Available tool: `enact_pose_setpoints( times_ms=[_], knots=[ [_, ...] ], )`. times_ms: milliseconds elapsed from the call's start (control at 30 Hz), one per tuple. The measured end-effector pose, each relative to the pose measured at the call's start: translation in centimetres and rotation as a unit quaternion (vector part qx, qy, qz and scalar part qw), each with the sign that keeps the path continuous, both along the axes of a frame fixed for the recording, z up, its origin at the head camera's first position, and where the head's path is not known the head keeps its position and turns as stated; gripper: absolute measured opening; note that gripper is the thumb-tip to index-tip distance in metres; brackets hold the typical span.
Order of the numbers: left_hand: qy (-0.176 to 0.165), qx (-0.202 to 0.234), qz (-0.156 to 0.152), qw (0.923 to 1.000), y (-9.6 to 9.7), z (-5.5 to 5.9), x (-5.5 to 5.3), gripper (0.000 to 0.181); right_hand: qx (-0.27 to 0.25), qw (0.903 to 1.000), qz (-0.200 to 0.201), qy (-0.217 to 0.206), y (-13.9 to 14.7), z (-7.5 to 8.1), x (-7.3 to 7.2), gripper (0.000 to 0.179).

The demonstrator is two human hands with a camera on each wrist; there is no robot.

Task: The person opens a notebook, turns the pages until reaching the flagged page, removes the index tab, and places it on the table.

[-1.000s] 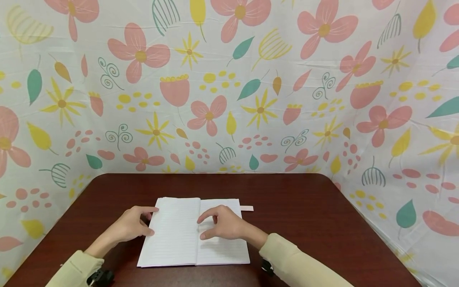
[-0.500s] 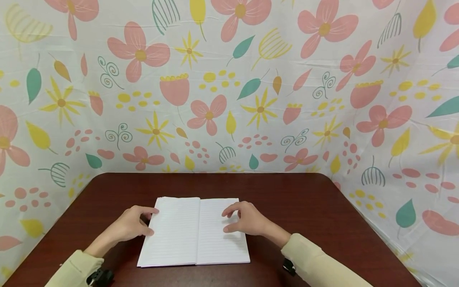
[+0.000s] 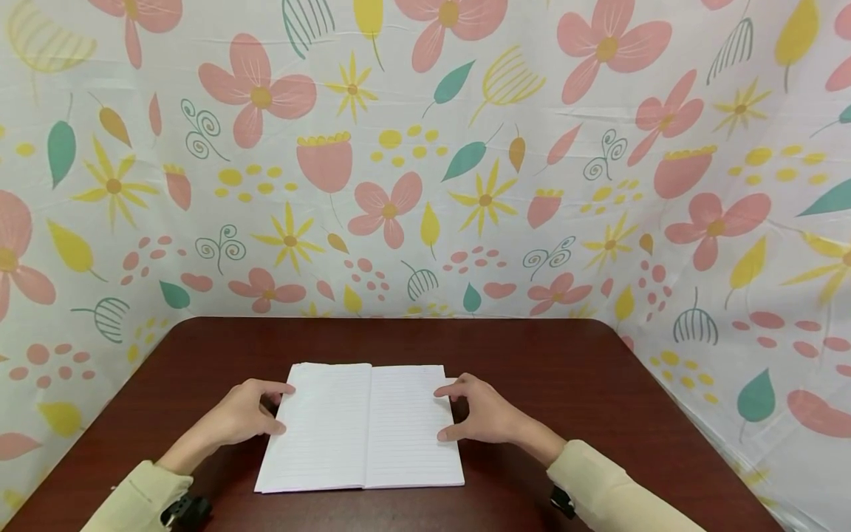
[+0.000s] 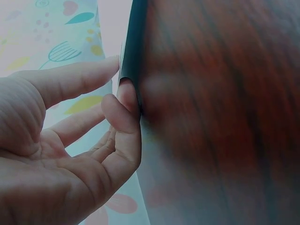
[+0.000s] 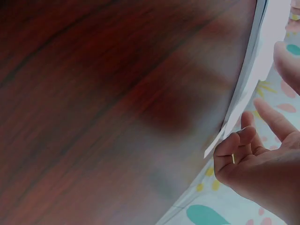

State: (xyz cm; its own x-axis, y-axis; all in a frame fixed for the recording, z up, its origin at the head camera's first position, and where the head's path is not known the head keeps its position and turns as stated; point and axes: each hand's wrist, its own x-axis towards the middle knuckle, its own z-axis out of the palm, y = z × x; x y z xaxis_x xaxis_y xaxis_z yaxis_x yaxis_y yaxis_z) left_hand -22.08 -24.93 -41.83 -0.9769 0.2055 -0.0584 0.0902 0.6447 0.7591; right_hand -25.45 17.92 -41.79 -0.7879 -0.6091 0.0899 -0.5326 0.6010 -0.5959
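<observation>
An open notebook [image 3: 332, 428] with ruled white pages lies on the dark wooden table. My left hand [image 3: 242, 415] holds its left edge. In the left wrist view, that hand's thumb [image 4: 84, 82] lies at the page side, while curled fingers reach behind the dark cover [image 4: 134, 42]. Over the right page's outer edge is my right hand [image 3: 488, 414], thumb and index finger apart. The right wrist view shows its fingers [image 5: 239, 145] loosely bent near the notebook's edge [image 5: 248, 75], with the thumb standing off the page. A pale strip [image 5: 213, 146] sticks out beyond that edge.
The brown tabletop [image 3: 532, 362] extends behind the notebook and to both sides. A flower-printed curtain [image 3: 425, 185] hangs around the table's back and sides. Dark devices [image 3: 186, 511] sit at both wrists, under light sleeves [image 3: 142, 495].
My right hand has moved right, from over the notebook's middle fold across the right page to its outer edge. My left hand has stayed at the left edge.
</observation>
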Motion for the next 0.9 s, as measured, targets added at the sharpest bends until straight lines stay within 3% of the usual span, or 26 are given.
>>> enact_pose_setpoints(
  times_ms=[900],
  knots=[
    [0.001,0.006,-0.003,1.0000,0.0,0.2,0.2,0.061,0.043,0.9990,-0.007,-0.014,1.2,-0.3,0.3,0.071]
  ],
)
